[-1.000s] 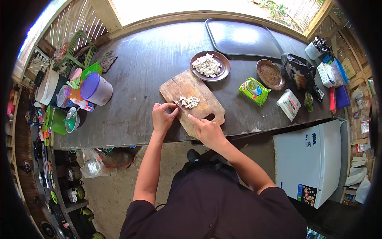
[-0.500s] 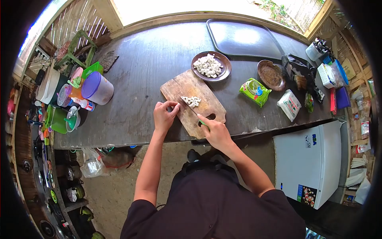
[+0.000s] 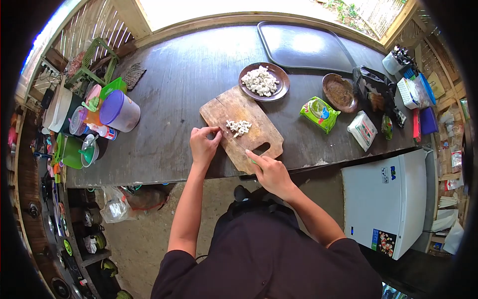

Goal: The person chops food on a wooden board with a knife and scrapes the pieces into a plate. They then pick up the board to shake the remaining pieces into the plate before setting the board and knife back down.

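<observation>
A worn wooden cutting board (image 3: 222, 106) lies on the dark table (image 3: 189, 70) near its front edge. A small pile of chopped white pieces (image 3: 238, 127) sits on the middle of the board. My left hand (image 3: 202, 144) rests at the board's left edge, fingers curled, its fingertips close to the pile. My right hand (image 3: 269, 173) is at the board's near corner, closed around a knife with a green handle (image 3: 254, 160); the thin blade points toward the pile and is hard to make out. Beyond the board stands a brown plate (image 3: 282, 79) heaped with more white pieces.
A dark tray (image 3: 303, 47) lies at the back. A brown bowl (image 3: 338, 93), green packet (image 3: 319, 113) and white packet (image 3: 362, 130) sit to the right. A purple-lidded container (image 3: 118, 110) and green plasticware crowd the left. A white fridge (image 3: 388, 199) stands below right.
My right hand has drawn back with the knife from the middle of the board to its near corner. The left hand has stayed by the pile.
</observation>
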### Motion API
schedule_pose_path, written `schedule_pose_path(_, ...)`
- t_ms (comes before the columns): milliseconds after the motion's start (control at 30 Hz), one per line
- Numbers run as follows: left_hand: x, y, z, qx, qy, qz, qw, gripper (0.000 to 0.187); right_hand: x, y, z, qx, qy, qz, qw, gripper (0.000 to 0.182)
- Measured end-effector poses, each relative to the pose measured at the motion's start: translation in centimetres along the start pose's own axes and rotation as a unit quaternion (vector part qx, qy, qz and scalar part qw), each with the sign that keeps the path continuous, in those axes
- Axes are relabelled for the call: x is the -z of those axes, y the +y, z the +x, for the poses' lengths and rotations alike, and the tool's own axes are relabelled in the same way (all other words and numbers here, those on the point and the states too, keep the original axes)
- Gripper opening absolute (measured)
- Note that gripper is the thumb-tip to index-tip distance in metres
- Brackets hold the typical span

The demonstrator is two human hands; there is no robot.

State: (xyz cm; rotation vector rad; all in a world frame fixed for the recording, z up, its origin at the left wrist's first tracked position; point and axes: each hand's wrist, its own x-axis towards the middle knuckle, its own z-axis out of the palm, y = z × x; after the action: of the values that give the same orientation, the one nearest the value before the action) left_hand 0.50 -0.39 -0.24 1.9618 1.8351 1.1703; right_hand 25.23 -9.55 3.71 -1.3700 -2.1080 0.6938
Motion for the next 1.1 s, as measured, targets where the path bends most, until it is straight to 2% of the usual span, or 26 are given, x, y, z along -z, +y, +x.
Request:
schedule_pose_path(133, -0.2, -0.1, 0.1, 0.024, 0.000, -0.003, 1.000, 0.018, 0.1, -0.3, 0.2, 0.001, -0.011, -0.010, 1.000, 0.049)
schedule_pose_path(733, -0.1, -0.5, 0.5, 0.027, -0.008, 0.013, 1.000, 0.018, -1.9, -0.4, 3.3, 0.000, -0.016, -0.046, 0.999, 0.046)
schedule_pose_path(1100, 0.4, 0.2, 0.5, -0.037, 0.000, 0.031, 0.999, 0.018, -0.7, 0.2, 1.5, -0.019, 0.001, -0.018, 1.000, 0.046)
